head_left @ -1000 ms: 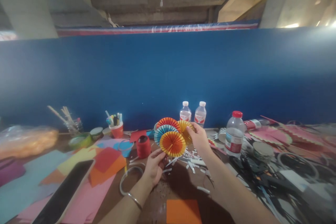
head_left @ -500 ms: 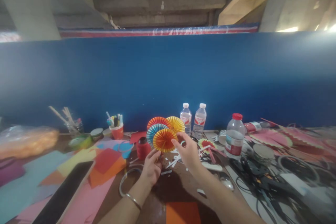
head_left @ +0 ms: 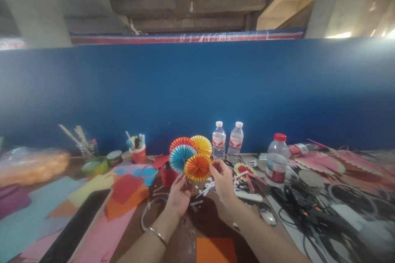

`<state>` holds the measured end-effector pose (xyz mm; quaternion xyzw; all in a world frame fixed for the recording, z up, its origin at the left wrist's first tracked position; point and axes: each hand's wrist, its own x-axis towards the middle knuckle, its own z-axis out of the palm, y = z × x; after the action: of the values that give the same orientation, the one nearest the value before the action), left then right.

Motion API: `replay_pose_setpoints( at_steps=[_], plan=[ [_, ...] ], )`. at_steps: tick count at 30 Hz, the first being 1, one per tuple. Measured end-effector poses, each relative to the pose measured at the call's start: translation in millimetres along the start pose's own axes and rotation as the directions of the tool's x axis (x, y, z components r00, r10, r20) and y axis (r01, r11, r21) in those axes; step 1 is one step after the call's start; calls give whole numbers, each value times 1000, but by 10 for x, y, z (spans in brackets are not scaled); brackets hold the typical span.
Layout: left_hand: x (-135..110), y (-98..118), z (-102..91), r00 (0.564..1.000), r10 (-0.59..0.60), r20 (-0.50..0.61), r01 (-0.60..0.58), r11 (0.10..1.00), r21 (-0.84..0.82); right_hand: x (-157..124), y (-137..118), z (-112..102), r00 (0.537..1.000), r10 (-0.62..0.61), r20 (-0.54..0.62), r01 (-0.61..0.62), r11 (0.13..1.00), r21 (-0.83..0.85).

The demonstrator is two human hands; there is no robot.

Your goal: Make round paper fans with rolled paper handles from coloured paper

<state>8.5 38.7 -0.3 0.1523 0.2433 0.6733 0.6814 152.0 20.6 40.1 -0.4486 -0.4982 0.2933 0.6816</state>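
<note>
A cluster of round pleated paper fans is held up over the table in front of me. An orange-and-yellow paper fan (head_left: 198, 167) is at the front right. Beside it are a blue one (head_left: 180, 158), a red-orange one (head_left: 182, 142) and a yellow one (head_left: 203, 144). My left hand (head_left: 179, 195), with a silver bangle on its wrist, is closed around the base of the cluster, where thin stems seem to meet. The thumb and fingers of my right hand (head_left: 222, 181) pinch the right edge of the orange-and-yellow fan.
Coloured paper sheets (head_left: 125, 189) and a dark phone-like slab (head_left: 77, 224) lie left. Behind are a red thread spool (head_left: 168, 174), a cup of pens (head_left: 138, 154) and water bottles (head_left: 219, 139). Right are a larger bottle (head_left: 277, 160), spoon (head_left: 267, 213) and black cables (head_left: 299, 207). Orange paper (head_left: 216, 250) lies near me.
The orange-and-yellow fan has shifted right and slightly down, with my right hand at its edge. The other fans have moved a little left, so more of the blue one shows.
</note>
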Motion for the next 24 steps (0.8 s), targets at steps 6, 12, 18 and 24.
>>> replay_pose_setpoints(
  at_steps=[6,12,18,24],
  plan=[
    [30,-21,-19,1000,17,24,-18,1000,25,-6,17,-15,997,78,-22,-73,981,181],
    [-9,-17,22,999,33,39,-34,999,29,-219,237,213,977,203,68,-214,925,315],
    [-232,-172,61,982,-57,178,3,957,289,-400,275,355,936,266,231,-291,953,84],
    [-278,-115,180,908,66,413,-384,524,760,-183,234,181,975,126,183,-67,952,-300]
  ],
)
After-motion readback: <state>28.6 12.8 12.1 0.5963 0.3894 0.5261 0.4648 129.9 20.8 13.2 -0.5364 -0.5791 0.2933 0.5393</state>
